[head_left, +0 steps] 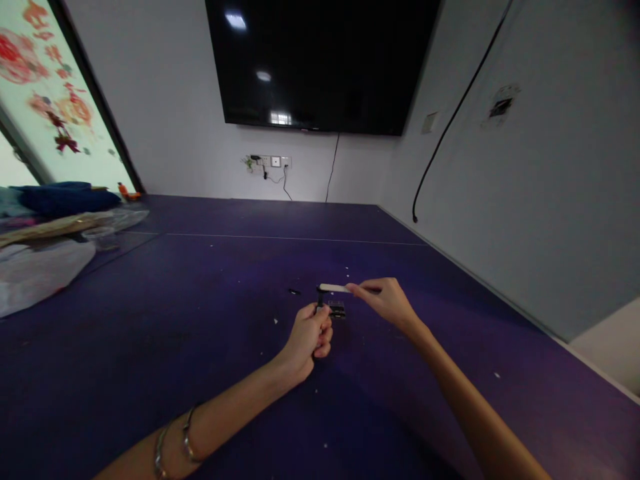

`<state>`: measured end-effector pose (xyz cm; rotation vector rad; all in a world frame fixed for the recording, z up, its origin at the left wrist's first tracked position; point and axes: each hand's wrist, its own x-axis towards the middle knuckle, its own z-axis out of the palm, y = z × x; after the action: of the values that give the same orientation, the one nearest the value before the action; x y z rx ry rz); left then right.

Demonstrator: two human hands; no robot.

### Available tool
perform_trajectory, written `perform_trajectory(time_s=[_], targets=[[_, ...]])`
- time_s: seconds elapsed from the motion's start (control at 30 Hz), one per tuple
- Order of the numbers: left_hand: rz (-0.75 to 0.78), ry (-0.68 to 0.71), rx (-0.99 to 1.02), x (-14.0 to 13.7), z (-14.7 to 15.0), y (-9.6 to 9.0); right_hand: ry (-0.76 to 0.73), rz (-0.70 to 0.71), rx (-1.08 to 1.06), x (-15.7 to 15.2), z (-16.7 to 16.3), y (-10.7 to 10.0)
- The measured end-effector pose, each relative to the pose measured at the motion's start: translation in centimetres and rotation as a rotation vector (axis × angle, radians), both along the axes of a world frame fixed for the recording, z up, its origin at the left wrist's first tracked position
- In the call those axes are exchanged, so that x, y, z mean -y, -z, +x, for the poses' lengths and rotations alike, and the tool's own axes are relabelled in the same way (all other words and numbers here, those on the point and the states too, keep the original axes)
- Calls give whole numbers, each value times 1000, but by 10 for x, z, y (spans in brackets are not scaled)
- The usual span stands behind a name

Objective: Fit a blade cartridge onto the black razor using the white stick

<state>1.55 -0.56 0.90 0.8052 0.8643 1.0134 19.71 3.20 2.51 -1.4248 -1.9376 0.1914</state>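
Note:
My left hand (307,337) is closed around a slim black-handled tool (321,298), held upright with its dark top poking out above the fist. What kind of tool it is, I cannot make out. Between the thumb and fingers of my right hand (384,300) is a flat whitish stick (334,288), pointing left. Its far end meets or overlaps the top of the black tool; whether they touch is unclear. Just behind my left fingers lies a small black and clear piece (337,309) on the purple surface. A small black bit (294,291) lies farther left.
White scraps dot the purple surface (200,373). Plastic bags (45,267) and folded blue cloth (70,199) are piled at the left. A television (320,67) hangs on the back wall, above sockets with cables (273,162). A black cable (450,120) dangles along the right wall.

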Motion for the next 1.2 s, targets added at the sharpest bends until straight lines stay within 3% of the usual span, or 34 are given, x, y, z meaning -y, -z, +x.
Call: perform_trajectory(time_s=[0.13, 0.4, 0.6, 0.83, 1.07, 1.2], targets=[[21, -51, -3, -5, -2, 3, 20, 13, 50, -4, 17, -1], [86, -27, -42, -3, 2, 12, -55, 48, -1, 0, -5, 4], [171, -62, -50, -5, 1, 11, -25, 32, -7, -10, 18, 13], [177, -43, -84, -4, 2, 16, -56, 90, -41, 0, -7, 4], [213, -90, -57, -7, -3, 7, 31, 39, -80, -14, 22, 23], [185, -71, -64, -5, -1, 9, 2, 80, -131, -7, 7, 12]])
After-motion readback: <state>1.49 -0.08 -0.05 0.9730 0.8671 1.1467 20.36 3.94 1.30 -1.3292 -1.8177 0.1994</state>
